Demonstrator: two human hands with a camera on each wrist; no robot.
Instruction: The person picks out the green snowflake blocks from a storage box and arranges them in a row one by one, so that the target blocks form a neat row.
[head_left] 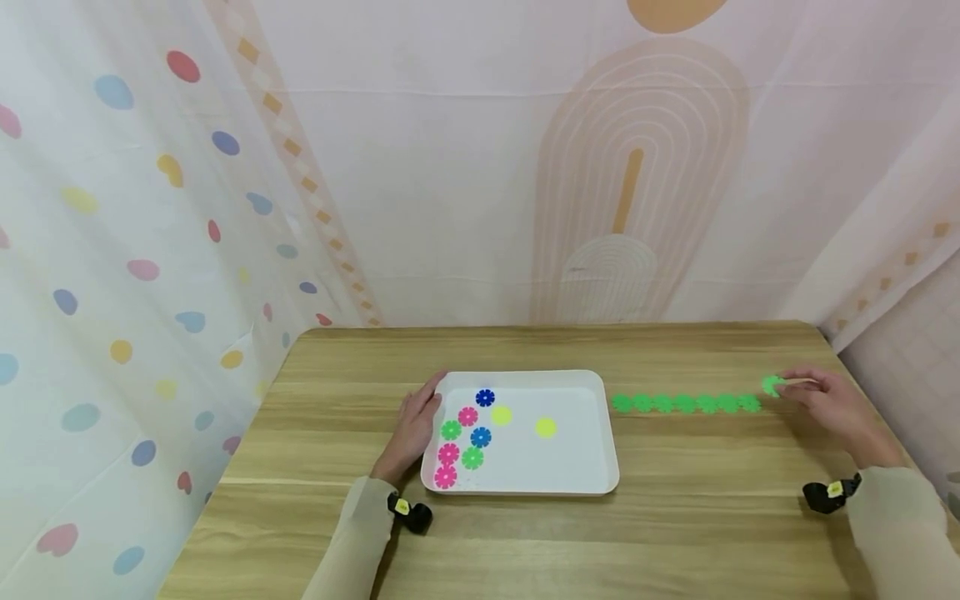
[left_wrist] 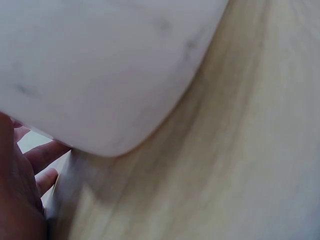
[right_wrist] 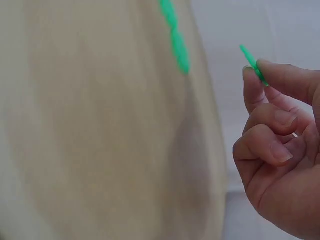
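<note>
Head view: the right hand (head_left: 832, 400), at the right of the frame, pinches a green flower-shaped plastic disc (head_left: 772, 385) just off the far end of a row of joined green flower discs (head_left: 684, 403) lying on the wooden table (head_left: 675, 533). The left hand (head_left: 412, 429), fingers laid straight, rests against the left rim of the white rectangular plastic tray (head_left: 600, 467) at centre frame. Inside the tray lie loose pink, blue, green and yellow discs (head_left: 468, 437), gathered toward its left half.

Left wrist view: the tray's rounded corner (left_wrist: 110, 75) fills the upper left; fingers (left_wrist: 45, 155) lie flat beside it at lower left, gripping nothing.

Right wrist view: thumb and forefinger hold the green disc (right_wrist: 252, 64) edge-on at upper right, lifted clear of the table; the other fingers are curled in. The row's end (right_wrist: 176, 40) shows at top centre, apart from the held disc.

Risk, in my judgement: the grip is slight and on the disc's rim, so it could slip out. Pressing it on at an angle could shift or buckle the row, which nothing steadies. Nothing stands between disc and row.
</note>
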